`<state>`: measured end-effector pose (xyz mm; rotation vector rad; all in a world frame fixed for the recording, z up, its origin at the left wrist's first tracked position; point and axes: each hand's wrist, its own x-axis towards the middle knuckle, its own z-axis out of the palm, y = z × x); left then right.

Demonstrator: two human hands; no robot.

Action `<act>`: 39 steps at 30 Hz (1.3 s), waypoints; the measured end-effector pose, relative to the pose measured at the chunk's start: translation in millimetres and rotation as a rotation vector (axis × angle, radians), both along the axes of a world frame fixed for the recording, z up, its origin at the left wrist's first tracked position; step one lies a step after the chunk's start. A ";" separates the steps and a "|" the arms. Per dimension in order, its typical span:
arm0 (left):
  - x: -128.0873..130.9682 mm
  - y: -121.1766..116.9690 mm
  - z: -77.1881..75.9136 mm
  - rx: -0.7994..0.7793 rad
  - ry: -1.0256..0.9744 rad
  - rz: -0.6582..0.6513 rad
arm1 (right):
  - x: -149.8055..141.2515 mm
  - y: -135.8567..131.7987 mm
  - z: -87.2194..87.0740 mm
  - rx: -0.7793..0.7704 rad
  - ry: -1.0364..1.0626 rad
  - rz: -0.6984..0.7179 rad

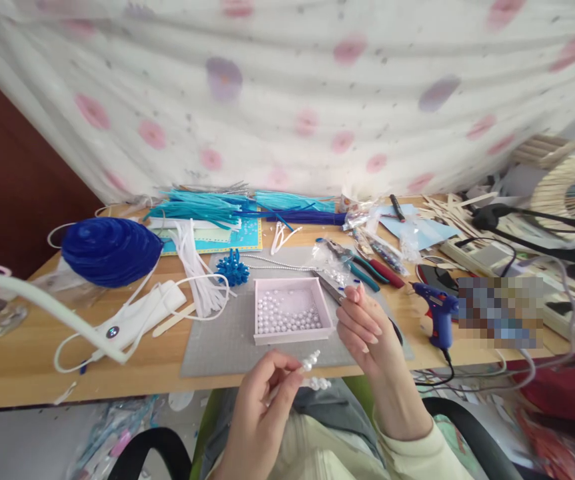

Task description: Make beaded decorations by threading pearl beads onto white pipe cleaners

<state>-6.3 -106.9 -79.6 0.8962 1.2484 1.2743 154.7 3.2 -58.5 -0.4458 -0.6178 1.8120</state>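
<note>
My left hand point(271, 403) is closed in a pinch on a short cluster of white pearl beads point(311, 361), held in front of the table's near edge. More white beads point(316, 383) hang just below it. To the right, my right hand point(367, 328) is raised with its fingers curled and thumb against the index finger. Whatever it pinches, if anything, is too small to make out. Between and beyond both hands sits a pale pink box point(292, 337) with loose white pearl beads point(287, 320) inside. Behind my right hand, scissors point(328, 288) are partly hidden.
A grey cutting mat point(207, 353) lies under the box. Around it are a blue beaded flower point(233, 268), white pipe cleaners point(196, 267), pliers point(355, 261), a blue glue gun point(437, 310) and a white lamp base point(142, 317). A large blue bundle point(112, 250) stands at left.
</note>
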 end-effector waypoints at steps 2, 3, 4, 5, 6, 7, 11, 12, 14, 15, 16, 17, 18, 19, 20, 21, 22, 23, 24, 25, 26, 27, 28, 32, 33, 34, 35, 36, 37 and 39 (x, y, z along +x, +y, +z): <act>0.9 0.0 0.3 -0.003 -0.004 0.015 | 1.1 1.5 -1.6 -0.014 0.056 0.038; 1.3 -0.1 0.5 -0.002 -0.003 0.022 | 1.4 2.4 -2.5 -0.018 0.070 0.055; 1.6 -0.2 0.7 0.004 0.001 0.029 | 1.4 3.4 -3.2 -0.018 0.073 0.068; 1.8 -0.4 1.0 0.012 0.004 0.036 | 1.1 4.2 -3.8 -0.017 0.064 0.068; 2.0 -0.5 1.3 0.019 0.007 0.041 | 0.4 4.7 -4.2 -0.013 0.046 0.055; 2.2 -0.6 1.7 0.025 0.009 0.044 | -0.5 5.1 -4.4 -0.009 0.024 0.027; 2.7 -0.8 3.6 0.022 0.029 0.049 | -4.0 4.9 -6.3 0.001 -0.041 -0.105; 2.8 -0.8 4.1 0.022 0.036 0.051 | -4.1 4.7 -7.4 0.005 -0.044 -0.118; 3.0 -0.8 4.9 0.024 0.051 0.058 | -2.9 4.3 -10.5 0.015 -0.056 -0.131; 3.1 -0.9 5.2 0.026 0.060 0.061 | -1.9 4.2 -12.1 0.020 -0.065 -0.135; 3.2 -1.0 5.4 0.027 0.068 0.064 | -0.7 4.0 -13.7 0.024 -0.074 -0.137; 3.3 -1.1 5.5 0.026 0.073 0.067 | 0.3 3.9 -15.0 0.025 -0.083 -0.140; 3.4 -1.2 5.5 0.025 0.074 0.068 | 1.1 3.7 -16.1 0.025 -0.091 -0.145; 3.5 -1.2 5.6 0.022 0.071 0.069 | 1.5 3.6 -16.9 0.024 -0.097 -0.149; 3.6 -1.3 5.6 0.018 0.064 0.069 | 1.7 3.4 -17.4 0.024 -0.101 -0.152; 3.7 -1.4 5.7 0.013 0.055 0.069 | 1.6 3.1 -17.6 0.024 -0.110 -0.155; 3.8 -1.4 5.8 0.008 0.048 0.069 | 1.4 2.7 -17.4 0.025 -0.122 -0.157; 3.8 -1.5 5.9 0.003 0.045 0.070 | 1.1 2.3 -17.0 0.029 -0.139 -0.159; 3.8 -1.6 6.1 -0.001 0.046 0.074 | 0.9 1.8 -16.4 0.035 -0.157 -0.162; 3.7 -1.7 6.1 -0.002 0.048 0.081 | 0.8 1.3 -15.7 0.042 -0.175 -0.163; 3.6 -1.8 6.1 -0.001 0.051 0.088 | 1.0 0.7 -14.8 0.050 -0.191 -0.164; 3.4 -1.9 6.0 0.000 0.054 0.094 | 1.2 0.3 -14.0 0.056 -0.199 -0.165; 3.3 -2.0 5.7 0.002 0.055 0.102 | 1.7 -0.1 -13.0 0.056 -0.198 -0.164; 2.7 -2.2 3.4 0.011 0.050 0.119 | 3.0 -0.2 -8.6 -0.007 -0.112 -0.158; 2.6 -2.2 2.8 0.015 0.052 0.119 | 3.1 0.0 -7.2 -0.029 -0.074 -0.155; 2.4 -2.2 2.3 0.020 0.054 0.116 | 3.3 0.1 -5.8 -0.045 -0.035 -0.149; 2.2 -2.2 1.9 0.024 0.058 0.112 | 3.5 0.1 -4.4 -0.054 0.000 -0.143; 1.9 -2.4 1.6 0.025 0.064 0.109 | 4.2 -0.1 -3.1 -0.058 0.025 -0.136; 1.5 -2.7 1.6 0.025 0.071 0.107 | 5.3 -0.4 -2.2 -0.057 0.044 -0.131; 0.4 -3.7 1.9 0.026 0.087 0.110 | 9.6 -1.6 -1.5 -0.048 0.058 -0.122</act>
